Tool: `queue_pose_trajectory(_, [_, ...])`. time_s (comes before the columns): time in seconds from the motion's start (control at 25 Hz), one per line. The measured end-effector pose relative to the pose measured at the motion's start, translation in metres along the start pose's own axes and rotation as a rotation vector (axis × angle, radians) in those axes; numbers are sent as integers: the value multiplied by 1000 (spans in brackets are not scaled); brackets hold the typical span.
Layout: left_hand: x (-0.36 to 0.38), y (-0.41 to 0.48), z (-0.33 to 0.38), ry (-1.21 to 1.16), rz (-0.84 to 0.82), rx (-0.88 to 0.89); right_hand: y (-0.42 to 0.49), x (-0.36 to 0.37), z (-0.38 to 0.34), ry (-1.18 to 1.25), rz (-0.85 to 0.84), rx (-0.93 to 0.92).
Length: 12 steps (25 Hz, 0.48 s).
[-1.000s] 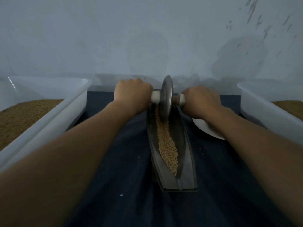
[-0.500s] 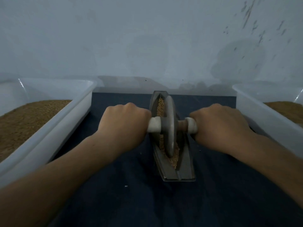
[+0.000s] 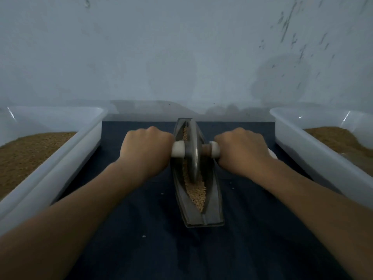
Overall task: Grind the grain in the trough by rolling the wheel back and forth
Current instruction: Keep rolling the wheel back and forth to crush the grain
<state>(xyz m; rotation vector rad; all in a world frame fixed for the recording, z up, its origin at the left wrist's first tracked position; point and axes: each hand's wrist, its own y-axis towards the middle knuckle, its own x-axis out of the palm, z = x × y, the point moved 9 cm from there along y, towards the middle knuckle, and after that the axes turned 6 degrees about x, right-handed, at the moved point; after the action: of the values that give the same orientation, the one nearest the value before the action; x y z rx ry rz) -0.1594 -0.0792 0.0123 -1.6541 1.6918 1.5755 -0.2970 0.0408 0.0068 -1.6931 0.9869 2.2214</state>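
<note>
A: Where does everything stand?

B: The metal wheel (image 3: 192, 152) is upright in the boat-shaped trough (image 3: 214, 201), about midway along and a little toward the far end. The left hand (image 3: 146, 146) is a full fist round the white grip (image 3: 178, 148) on its side of the axle. The right hand (image 3: 242, 148) is closed the same way round the other end. The grain (image 3: 196, 191) lies in the groove, heaped mostly on the near side of the wheel, with some showing beyond it.

A: What could go wrong?

B: If one fist presses harder, I'd expect the wheel to tilt, ride up the sloped wall and climb out. A long pull toward the near end could plough that heap over the tip onto the dark cloth (image 3: 125, 257), where a stray kernel (image 3: 143, 236) already lies. Nothing visibly pins the trough, so a hard shove might slide it.

A: And compared with half a second ago?

B: Then the wheel sat closer to the near end and covered most of the heap. Now it is slightly farther away and more grain shows. A second ago it was at the far end, with the arms stretched. Both grips are unchanged.
</note>
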Motion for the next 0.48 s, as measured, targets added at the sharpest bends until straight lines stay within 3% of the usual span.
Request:
queue_pose_trajectory(0.2, [-23,-28,8,58,78,55,-33,-27,-4,-98,192,-62])
queue_pose_trajectory(0.48, [22,42,-13,42,13,-52,49,14,1,-7,82,62])
